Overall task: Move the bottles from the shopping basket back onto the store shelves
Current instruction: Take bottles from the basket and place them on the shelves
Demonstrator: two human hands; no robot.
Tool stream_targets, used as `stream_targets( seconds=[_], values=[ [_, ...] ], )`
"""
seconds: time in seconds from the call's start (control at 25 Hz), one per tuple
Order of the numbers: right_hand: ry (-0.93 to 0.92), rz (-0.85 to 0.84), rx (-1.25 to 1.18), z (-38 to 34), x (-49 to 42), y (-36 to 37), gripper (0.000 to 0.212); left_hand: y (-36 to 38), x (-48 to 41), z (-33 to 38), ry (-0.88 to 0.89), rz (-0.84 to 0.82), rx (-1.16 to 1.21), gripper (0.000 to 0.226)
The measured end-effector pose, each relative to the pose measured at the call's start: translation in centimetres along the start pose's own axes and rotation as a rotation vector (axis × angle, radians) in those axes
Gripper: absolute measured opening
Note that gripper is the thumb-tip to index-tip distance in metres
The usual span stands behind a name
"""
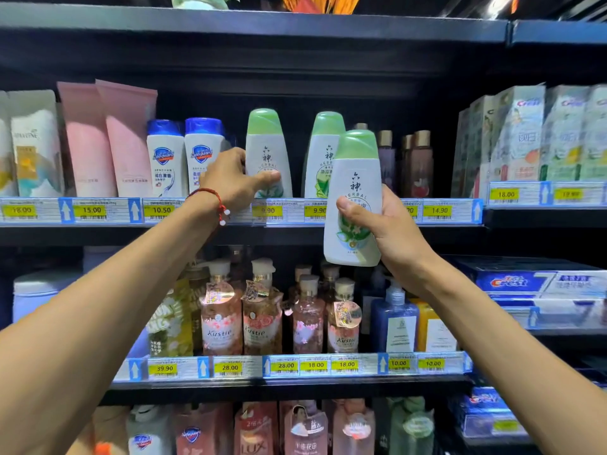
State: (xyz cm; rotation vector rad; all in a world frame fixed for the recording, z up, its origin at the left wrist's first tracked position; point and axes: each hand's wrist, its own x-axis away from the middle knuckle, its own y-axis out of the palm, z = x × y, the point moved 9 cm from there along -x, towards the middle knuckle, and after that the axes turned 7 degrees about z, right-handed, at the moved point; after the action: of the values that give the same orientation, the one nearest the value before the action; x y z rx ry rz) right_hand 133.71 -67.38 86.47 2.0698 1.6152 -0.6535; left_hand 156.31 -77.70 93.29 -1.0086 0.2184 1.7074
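"Right of the shelved bottle (267, 152), our right hand (391, 224) curls its grip round the held bottle (353, 198), in front of the shelf (98, 231)."

"Our left hand (230, 178) clasps the shelved bottle. Crowding ours in might topple the neighbour bottle (323, 159)."

Dark shelf (295, 236) with two green-capped bottles (267, 152), two blue-capped bottles (166, 159), pink tubes (88, 142)

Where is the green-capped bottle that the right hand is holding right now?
In the head view, right of centre: the right hand holds the green-capped bottle cap up in front of the shelf, partly covering a matching bottle standing there.
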Motion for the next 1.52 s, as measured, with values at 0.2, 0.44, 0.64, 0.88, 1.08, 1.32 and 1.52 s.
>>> stream_targets(
  seconds=[0.2, 0.44, 0.64, 0.88, 1.08, 1.32, 1.52],
  values=[
    [0.016, -0.003, -0.020, 0.5, -0.1, 0.3, 0.043, 1.0, -0.5, 0.4, -0.044, -0.103, -0.028, 0.043],
    [0.010, -0.032, -0.041, 0.8, -0.1, 0.9, 0.041, 0.4, -0.3, 0.5, -0.016, -0.082, -0.085, 0.047],
    [0.000, -0.037, -0.023, 0.8, 0.0, 0.8, 0.043, 0.3, -0.3, 0.5, 0.033, -0.009, -0.162, 0.043],
    [-0.010, -0.037, -0.013, 0.8, 0.2, 0.9, 0.043, 0.2, 0.4, 0.9, 0.080, 0.033, -0.299, 0.045],
    [-0.019, -0.041, -0.012, 1.2, 0.8, 2.0, 0.042, -3.1, 7.1, 3.5, 0.538, 0.150, -0.329, 0.054],
    [-0.081, -0.092, -0.060, 1.1, 1.9, 4.9, 0.041, -4.6, 9.8, -2.1, 0.726, 0.126, -0.697, 0.071],
    [-0.187, -0.039, -0.025, 0.1, 1.9, 7.2, 0.032, -4.8, 8.7, -4.3, 0.766, 0.146, -0.663, 0.073]
  ],
)
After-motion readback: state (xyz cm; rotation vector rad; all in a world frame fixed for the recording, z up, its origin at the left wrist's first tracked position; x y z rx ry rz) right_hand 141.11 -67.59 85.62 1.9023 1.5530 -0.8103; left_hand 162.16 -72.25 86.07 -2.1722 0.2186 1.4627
